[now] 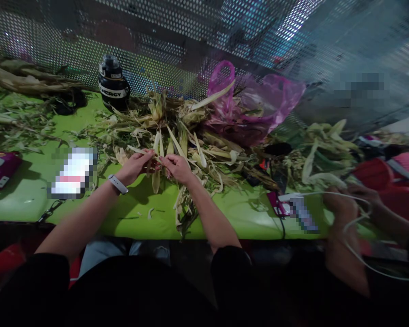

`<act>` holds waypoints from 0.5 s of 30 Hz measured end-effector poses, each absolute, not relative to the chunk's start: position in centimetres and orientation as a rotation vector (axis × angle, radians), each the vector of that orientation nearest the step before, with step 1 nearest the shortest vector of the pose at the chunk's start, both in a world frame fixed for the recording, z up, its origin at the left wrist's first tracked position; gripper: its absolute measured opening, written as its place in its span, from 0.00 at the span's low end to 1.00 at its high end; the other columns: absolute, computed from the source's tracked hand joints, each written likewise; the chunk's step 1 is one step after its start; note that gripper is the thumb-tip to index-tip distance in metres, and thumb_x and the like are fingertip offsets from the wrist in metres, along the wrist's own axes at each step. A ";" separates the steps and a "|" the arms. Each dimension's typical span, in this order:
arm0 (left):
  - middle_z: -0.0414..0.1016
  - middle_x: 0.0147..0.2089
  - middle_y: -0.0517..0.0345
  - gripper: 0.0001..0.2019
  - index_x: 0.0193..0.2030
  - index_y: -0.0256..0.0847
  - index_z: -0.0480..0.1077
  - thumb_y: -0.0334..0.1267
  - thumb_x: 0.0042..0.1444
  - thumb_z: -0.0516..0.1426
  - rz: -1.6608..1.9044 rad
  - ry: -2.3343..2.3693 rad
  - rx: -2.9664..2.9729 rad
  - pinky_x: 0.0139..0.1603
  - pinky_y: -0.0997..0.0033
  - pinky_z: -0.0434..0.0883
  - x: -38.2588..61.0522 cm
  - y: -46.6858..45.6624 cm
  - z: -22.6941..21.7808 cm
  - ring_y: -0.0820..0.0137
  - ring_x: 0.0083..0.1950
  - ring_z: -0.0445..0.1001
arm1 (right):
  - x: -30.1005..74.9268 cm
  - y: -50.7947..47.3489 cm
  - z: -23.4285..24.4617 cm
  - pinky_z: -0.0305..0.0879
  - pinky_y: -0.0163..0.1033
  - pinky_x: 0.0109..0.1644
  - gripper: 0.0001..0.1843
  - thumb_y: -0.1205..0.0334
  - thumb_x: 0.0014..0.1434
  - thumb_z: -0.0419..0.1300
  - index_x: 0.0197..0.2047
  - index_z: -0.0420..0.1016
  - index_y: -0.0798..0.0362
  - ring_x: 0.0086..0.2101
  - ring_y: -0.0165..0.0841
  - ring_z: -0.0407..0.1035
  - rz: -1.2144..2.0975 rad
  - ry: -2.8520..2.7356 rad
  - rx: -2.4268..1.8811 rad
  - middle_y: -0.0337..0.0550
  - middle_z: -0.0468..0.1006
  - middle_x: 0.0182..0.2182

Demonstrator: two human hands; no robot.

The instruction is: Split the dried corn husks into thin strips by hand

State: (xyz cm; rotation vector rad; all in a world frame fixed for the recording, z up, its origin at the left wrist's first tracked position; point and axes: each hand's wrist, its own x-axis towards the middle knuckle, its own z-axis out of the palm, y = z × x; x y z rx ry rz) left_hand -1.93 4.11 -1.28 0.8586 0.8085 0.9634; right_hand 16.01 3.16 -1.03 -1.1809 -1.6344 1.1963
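Over the near edge of a heap of dried corn husks (199, 150), my left hand (139, 164) and my right hand (176, 168) are close together, fingers pinched. Between them are pale husk strips (156, 182), one hanging down below the fingers. Both hands look closed on this husk, though the fingers partly hide it. A light band is on my left wrist. Narrow pale husk pieces (161, 143) point away just beyond my fingertips.
A black bottle (114, 88) and a pink plastic bag (252, 109) stand behind the heap, before a perforated metal screen (177, 50). A lit phone (74, 172) lies left on the green table (132, 222). At right, a co-worker's hands (341, 200) are near husks and a white cable (352, 222).
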 end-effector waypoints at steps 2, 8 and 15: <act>0.79 0.32 0.58 0.12 0.42 0.37 0.70 0.39 0.55 0.66 0.978 0.756 0.835 0.38 0.73 0.77 -2.0 4.2 -1.3 0.73 0.33 0.80 | 16.2 3.4 -1.2 0.56 0.33 0.19 0.30 0.30 0.52 0.60 0.25 0.66 0.51 0.14 0.25 0.58 1.151 -1.562 -1.197 0.29 0.62 0.13; 0.78 0.28 0.60 0.13 0.42 0.36 0.67 0.38 0.57 0.65 1.038 0.717 0.947 0.32 0.78 0.73 -2.1 4.5 -1.8 0.77 0.26 0.75 | 16.3 3.8 -1.8 0.53 0.32 0.19 0.30 0.31 0.50 0.63 0.24 0.64 0.51 0.14 0.24 0.59 0.991 -1.453 -1.255 0.28 0.59 0.14; 0.78 0.38 0.58 0.18 0.50 0.41 0.69 0.36 0.54 0.65 0.971 0.683 0.933 0.37 0.76 0.72 -2.4 4.2 -1.3 0.74 0.38 0.78 | 16.8 4.0 -1.3 0.58 0.34 0.24 0.28 0.34 0.51 0.63 0.23 0.65 0.51 0.17 0.25 0.58 1.032 -1.386 -1.196 0.30 0.62 0.14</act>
